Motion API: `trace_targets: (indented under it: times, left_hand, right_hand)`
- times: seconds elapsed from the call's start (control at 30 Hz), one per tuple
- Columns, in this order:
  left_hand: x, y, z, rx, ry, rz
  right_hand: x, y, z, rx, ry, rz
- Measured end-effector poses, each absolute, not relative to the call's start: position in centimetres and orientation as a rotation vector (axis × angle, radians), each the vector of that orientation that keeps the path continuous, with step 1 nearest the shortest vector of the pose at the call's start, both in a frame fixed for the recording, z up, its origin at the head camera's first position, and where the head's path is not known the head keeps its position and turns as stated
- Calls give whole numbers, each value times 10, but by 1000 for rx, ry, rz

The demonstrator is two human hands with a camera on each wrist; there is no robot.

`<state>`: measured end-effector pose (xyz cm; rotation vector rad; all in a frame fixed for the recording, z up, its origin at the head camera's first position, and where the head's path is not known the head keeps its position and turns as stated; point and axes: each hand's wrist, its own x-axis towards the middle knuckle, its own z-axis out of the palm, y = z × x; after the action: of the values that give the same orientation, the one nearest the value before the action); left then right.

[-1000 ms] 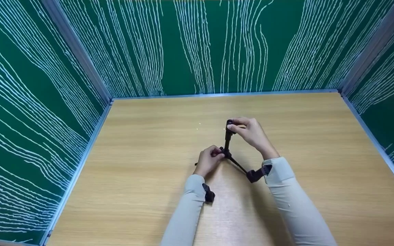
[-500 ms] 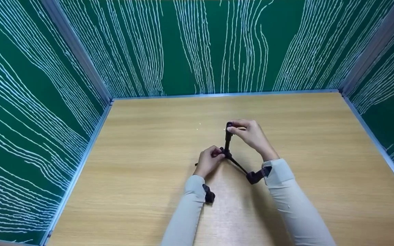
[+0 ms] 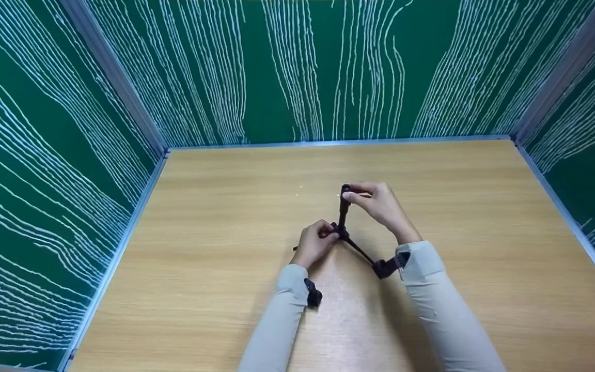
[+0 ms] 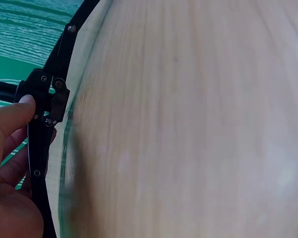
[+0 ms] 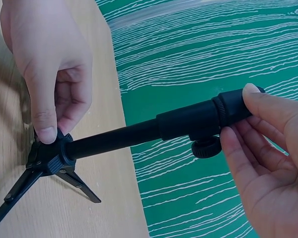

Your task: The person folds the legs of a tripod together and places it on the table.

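Observation:
A small black tripod stand (image 3: 344, 213) stands upright on the table between the hands, its legs spread. My left hand (image 3: 314, 242) grips it low down; in the left wrist view the thumb lies at the leg hub (image 4: 39, 89), and other fingers pass behind a hinged leg (image 4: 38, 173). With thumb and fingers my right hand (image 3: 380, 206) pinches the top of the post. The right wrist view shows the thin post (image 5: 119, 140) running into a thicker sleeve (image 5: 186, 119), with a ridged side knob (image 5: 206, 148) just short of the right fingertips.
The wooden table (image 3: 215, 217) ends at a metal rail along green walls (image 3: 256, 77) with wavy white lines. Black wrist cameras sit on the left cuff (image 3: 314, 294) and right cuff (image 3: 385, 267). Tiny pale specks (image 3: 297, 195) lie beyond the hands.
From one second ago to half a second ago, my right hand and the post's top come down slightly. Since then both hands keep the same hold and place.

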<state>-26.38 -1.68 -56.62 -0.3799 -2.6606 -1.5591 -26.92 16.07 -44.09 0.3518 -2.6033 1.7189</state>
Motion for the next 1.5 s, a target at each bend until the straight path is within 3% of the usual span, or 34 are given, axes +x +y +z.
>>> trace_targets:
  times: [1.5]
  left_hand:
    - [-264, -10, -568, -510, -2590, -1492]
  right_hand:
    - [-266, 167, -440, 390, -2626, 1638]
